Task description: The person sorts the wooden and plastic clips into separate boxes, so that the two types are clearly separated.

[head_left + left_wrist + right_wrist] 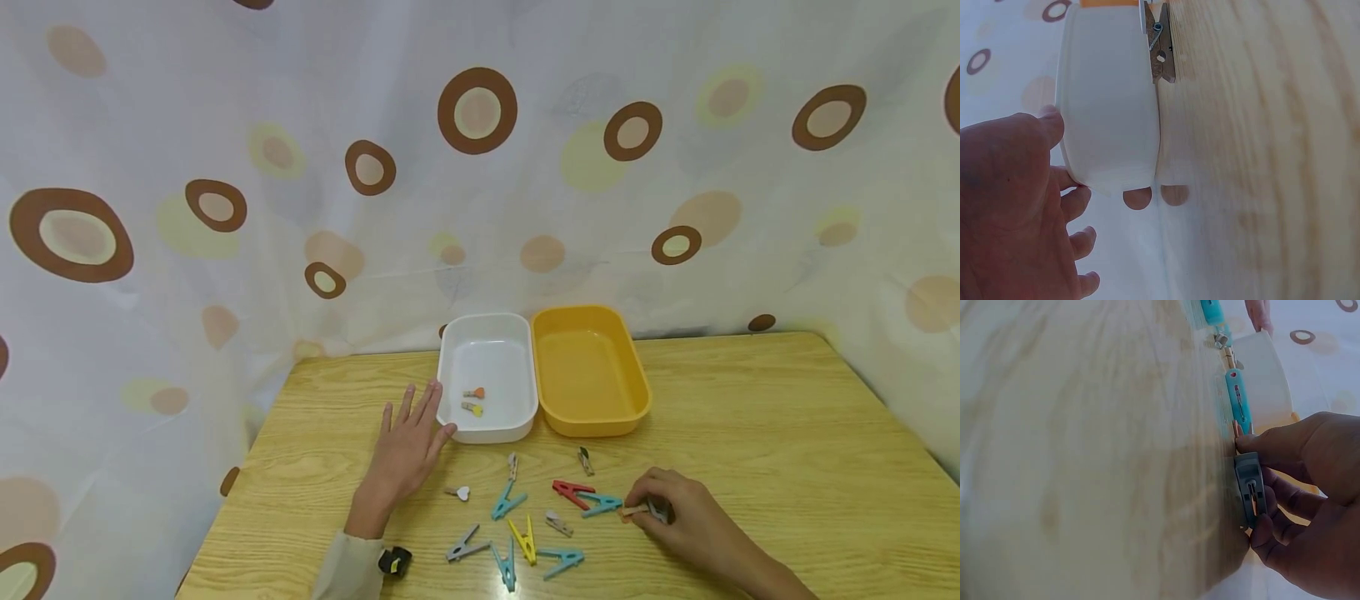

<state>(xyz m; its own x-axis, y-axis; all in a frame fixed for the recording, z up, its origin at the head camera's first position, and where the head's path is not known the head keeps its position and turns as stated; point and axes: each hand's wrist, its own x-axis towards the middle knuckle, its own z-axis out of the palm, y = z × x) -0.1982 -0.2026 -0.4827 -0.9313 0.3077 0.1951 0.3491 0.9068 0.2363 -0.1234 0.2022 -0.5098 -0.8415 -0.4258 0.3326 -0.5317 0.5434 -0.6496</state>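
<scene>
Right hand [678, 518] pinches grey plastic clothespin [1251, 487] on wooden table [787, 433] at 4 o'clock; left hand [408, 442] flat, fingers straight — touching white plastic tub [487, 375]. Risk — pin could spring from the shallow pinch.

Scattered pegs [525, 525] crowd the tabletop [787, 433] before both tubs [588, 371].

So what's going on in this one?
A person sits at a wooden table strewn with small clothespins. The left hand lies flat, fingers touching the white tub, which holds two tiny pegs. The yellow tub beside it holds nothing visible. The right hand pinches a grey clothespin at the table surface; a small wooden peg lies at its fingertips. Blue, red, yellow and grey pins lie scattered between the hands.
</scene>
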